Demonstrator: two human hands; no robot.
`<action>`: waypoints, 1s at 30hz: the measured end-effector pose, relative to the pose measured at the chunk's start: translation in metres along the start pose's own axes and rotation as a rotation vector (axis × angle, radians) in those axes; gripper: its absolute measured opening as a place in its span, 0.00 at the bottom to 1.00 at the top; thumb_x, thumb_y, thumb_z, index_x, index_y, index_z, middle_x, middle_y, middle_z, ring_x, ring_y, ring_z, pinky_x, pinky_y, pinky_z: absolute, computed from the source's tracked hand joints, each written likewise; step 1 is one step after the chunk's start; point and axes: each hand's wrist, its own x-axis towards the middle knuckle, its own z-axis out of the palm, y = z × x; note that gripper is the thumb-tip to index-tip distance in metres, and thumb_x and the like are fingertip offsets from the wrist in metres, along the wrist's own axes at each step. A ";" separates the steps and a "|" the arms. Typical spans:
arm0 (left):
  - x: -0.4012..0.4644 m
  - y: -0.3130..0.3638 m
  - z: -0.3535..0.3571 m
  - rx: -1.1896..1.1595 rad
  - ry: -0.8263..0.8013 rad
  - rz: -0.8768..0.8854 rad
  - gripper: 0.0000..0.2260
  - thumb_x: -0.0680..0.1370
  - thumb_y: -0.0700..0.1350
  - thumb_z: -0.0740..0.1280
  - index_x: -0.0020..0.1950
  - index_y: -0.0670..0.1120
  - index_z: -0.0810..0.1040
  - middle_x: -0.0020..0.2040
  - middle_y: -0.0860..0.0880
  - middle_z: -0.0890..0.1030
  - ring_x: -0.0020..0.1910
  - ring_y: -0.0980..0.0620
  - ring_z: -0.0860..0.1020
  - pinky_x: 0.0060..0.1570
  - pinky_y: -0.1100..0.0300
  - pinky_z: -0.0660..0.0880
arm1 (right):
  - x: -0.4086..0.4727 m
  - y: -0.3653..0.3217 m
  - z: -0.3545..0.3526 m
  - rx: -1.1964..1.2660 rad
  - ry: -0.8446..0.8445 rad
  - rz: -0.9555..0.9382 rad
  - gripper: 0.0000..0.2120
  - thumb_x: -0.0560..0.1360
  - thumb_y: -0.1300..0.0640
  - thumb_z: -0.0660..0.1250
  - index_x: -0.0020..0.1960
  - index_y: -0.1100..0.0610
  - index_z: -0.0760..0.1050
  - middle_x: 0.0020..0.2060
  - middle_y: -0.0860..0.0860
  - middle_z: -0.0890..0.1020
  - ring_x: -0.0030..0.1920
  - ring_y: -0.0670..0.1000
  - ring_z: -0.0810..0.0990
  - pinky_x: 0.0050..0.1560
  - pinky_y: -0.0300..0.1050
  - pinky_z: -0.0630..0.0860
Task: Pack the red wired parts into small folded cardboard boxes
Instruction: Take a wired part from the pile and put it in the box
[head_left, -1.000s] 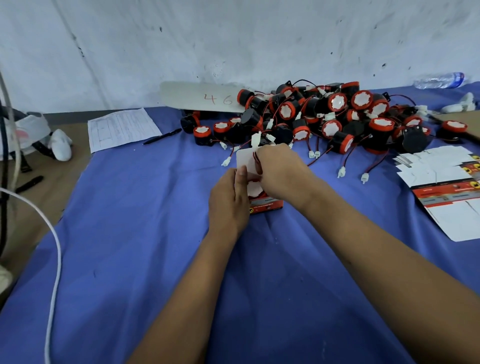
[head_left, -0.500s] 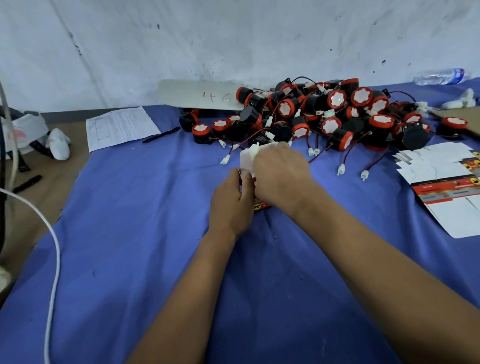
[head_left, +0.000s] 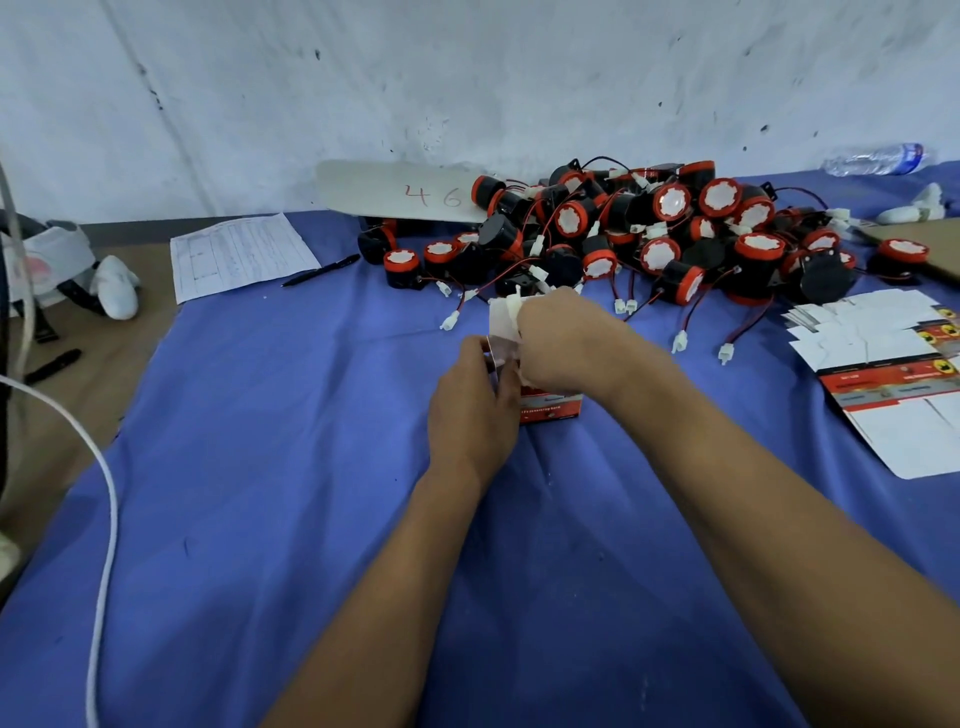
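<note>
Head view: left hand (head_left: 475, 410) grips the small red cardboard box (head_left: 551, 408) by its side, thumb on a raised white flap (head_left: 501, 322). Right hand (head_left: 563, 345) is curled over the box's open top, pinching something white. Box stands on the blue-clothed bench (head_left: 291, 467), just before the pile of red wired parts (head_left: 675, 234); flat box blanks (head_left: 893, 374) lie at right.

Dim even light, soft focus — edges bowed

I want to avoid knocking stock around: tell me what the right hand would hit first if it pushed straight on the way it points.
The right hand points left and slightly away. Probably first the box's upright white flap right at its fingers, then open blue cloth; depth is unclear.
</note>
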 end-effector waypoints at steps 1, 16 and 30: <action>0.001 0.000 0.001 -0.032 0.002 -0.011 0.05 0.83 0.47 0.64 0.58 0.51 0.76 0.48 0.54 0.82 0.47 0.49 0.81 0.45 0.49 0.79 | 0.000 0.003 -0.002 0.006 -0.001 0.003 0.16 0.78 0.63 0.61 0.33 0.57 0.61 0.31 0.51 0.67 0.30 0.48 0.63 0.27 0.41 0.57; 0.013 0.001 0.003 -0.167 0.014 -0.152 0.02 0.79 0.46 0.72 0.49 0.52 0.80 0.44 0.59 0.81 0.43 0.61 0.79 0.40 0.62 0.77 | -0.006 0.012 0.011 0.055 0.373 0.226 0.20 0.74 0.68 0.66 0.34 0.55 0.58 0.31 0.50 0.62 0.35 0.51 0.65 0.27 0.42 0.52; 0.009 0.004 0.003 -0.231 0.051 -0.152 0.09 0.79 0.47 0.71 0.42 0.52 0.74 0.42 0.51 0.84 0.39 0.51 0.82 0.37 0.55 0.78 | -0.004 -0.004 0.039 -0.002 0.271 -0.009 0.17 0.81 0.57 0.60 0.35 0.51 0.60 0.47 0.54 0.81 0.46 0.55 0.72 0.45 0.47 0.59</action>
